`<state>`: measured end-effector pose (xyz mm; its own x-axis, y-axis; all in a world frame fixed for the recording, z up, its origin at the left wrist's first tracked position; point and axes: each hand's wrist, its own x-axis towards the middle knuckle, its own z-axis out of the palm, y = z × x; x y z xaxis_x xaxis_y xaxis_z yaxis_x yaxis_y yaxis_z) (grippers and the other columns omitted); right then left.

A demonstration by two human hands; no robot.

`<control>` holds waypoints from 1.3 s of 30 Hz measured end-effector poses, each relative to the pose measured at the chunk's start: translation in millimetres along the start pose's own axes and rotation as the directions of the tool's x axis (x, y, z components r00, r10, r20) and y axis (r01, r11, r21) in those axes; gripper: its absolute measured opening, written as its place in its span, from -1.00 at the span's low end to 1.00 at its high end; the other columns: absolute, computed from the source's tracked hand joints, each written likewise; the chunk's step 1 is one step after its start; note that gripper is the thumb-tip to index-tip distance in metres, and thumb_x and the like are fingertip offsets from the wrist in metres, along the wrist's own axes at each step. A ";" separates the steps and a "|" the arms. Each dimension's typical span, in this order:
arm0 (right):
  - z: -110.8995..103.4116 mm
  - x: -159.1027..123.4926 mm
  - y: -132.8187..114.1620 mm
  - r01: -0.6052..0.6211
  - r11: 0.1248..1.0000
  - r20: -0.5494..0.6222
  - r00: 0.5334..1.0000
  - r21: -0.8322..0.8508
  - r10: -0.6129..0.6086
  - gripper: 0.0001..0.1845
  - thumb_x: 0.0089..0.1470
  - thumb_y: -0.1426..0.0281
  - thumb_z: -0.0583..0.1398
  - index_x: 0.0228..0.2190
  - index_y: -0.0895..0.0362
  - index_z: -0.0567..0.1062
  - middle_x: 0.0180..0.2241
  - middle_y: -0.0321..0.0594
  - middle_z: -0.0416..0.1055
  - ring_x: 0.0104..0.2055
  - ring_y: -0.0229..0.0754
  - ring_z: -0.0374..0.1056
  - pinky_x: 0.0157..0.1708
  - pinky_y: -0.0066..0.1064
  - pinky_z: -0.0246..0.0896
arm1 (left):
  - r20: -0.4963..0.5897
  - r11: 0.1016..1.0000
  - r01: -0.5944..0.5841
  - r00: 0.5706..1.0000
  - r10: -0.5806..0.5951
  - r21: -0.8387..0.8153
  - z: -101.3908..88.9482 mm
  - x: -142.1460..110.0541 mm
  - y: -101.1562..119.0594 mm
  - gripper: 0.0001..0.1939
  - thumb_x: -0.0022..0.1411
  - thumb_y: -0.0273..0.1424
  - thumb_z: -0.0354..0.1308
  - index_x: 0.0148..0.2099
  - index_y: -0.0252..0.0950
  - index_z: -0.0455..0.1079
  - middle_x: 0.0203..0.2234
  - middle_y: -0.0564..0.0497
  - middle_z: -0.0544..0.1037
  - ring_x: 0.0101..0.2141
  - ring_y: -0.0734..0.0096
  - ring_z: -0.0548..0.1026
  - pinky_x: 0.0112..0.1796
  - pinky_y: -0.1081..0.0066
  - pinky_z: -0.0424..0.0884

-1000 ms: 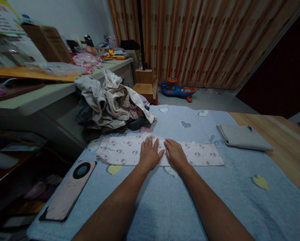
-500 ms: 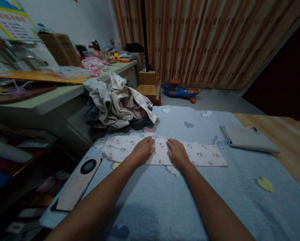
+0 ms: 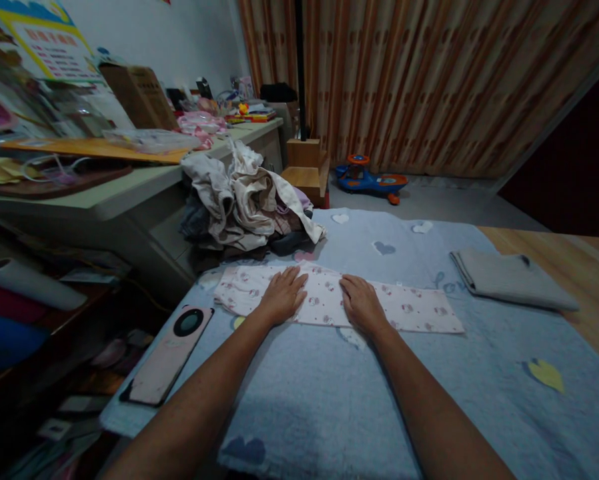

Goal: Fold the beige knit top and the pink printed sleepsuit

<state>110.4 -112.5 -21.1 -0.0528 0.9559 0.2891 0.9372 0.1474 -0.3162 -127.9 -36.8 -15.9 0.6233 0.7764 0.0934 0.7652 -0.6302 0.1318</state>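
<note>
A white garment with small pink prints point(image 3: 409, 310) lies folded into a long strip across a light blue blanket point(image 3: 359, 400). My left hand point(image 3: 281, 296) rests flat on its left part, fingers stretched out. Flat on the middle of the strip lies my right hand point(image 3: 361, 305), a short gap from the left one. Neither hand holds anything.
A heap of unfolded clothes point(image 3: 239, 200) sits at the blanket's far left. A folded grey cloth point(image 3: 509, 279) lies at the right by the bare wooden tabletop point(image 3: 569, 257). A pink phone point(image 3: 172, 353) lies near the left edge. A cluttered desk point(image 3: 129, 180) stands beyond.
My left hand has slid left along the printed garment, away from the right hand, which stays on the middle. The view has shifted a little to the left.
</note>
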 end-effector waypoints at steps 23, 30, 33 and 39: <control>5.8 0.4 6.4 0.038 0.999 -0.026 0.999 -0.007 -0.039 -0.63 0.21 0.48 0.05 0.00 0.17 0.48 0.11 -0.03 0.40 0.15 -0.05 0.26 0.18 -0.16 0.10 | -0.239 0.913 0.407 0.887 -0.394 0.006 -18.4 -15.5 -43.0 -0.72 0.32 -0.39 -0.03 -0.03 -0.26 0.46 -0.11 -0.15 0.50 -0.05 0.10 0.42 0.02 0.18 0.35; 5.0 -0.2 5.5 0.039 0.999 -0.044 0.998 0.001 -0.039 -0.62 0.20 0.47 0.04 0.00 0.16 0.48 0.10 -0.03 0.42 0.14 -0.03 0.27 0.16 -0.14 0.12 | -0.194 0.869 0.492 0.849 -0.492 -0.051 -13.6 -15.7 -48.4 -0.70 0.30 -0.32 0.04 0.05 -0.20 0.38 -0.03 -0.13 0.43 0.00 0.05 0.37 0.01 0.12 0.33; 5.3 -0.3 6.0 0.046 0.999 -0.042 0.998 -0.010 -0.047 -0.61 0.18 0.47 0.05 0.00 0.16 0.48 0.10 -0.02 0.41 0.14 -0.03 0.27 0.15 -0.14 0.13 | -0.135 0.885 0.464 0.874 -0.466 -0.048 -16.2 -19.2 -53.0 -0.68 0.33 -0.29 0.02 0.10 -0.19 0.35 0.02 -0.14 0.40 0.03 0.04 0.34 0.03 0.10 0.31; 6.3 0.5 7.4 0.052 0.999 -0.040 0.998 -0.013 -0.052 -0.61 0.18 0.46 0.05 0.00 0.19 0.49 0.09 0.00 0.42 0.14 -0.02 0.28 0.17 -0.14 0.12 | -0.032 0.921 0.389 0.921 -0.389 0.003 -25.1 -35.0 -64.2 -0.57 0.31 -0.24 0.05 0.19 -0.16 0.29 0.10 -0.15 0.35 0.08 0.06 0.31 0.08 0.13 0.26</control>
<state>115.1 -109.4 -29.0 -0.0880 0.9359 0.3411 0.9375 0.1936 -0.2893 -202.9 -23.2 -2.8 0.2714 0.9602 0.0660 0.9479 -0.2785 0.1548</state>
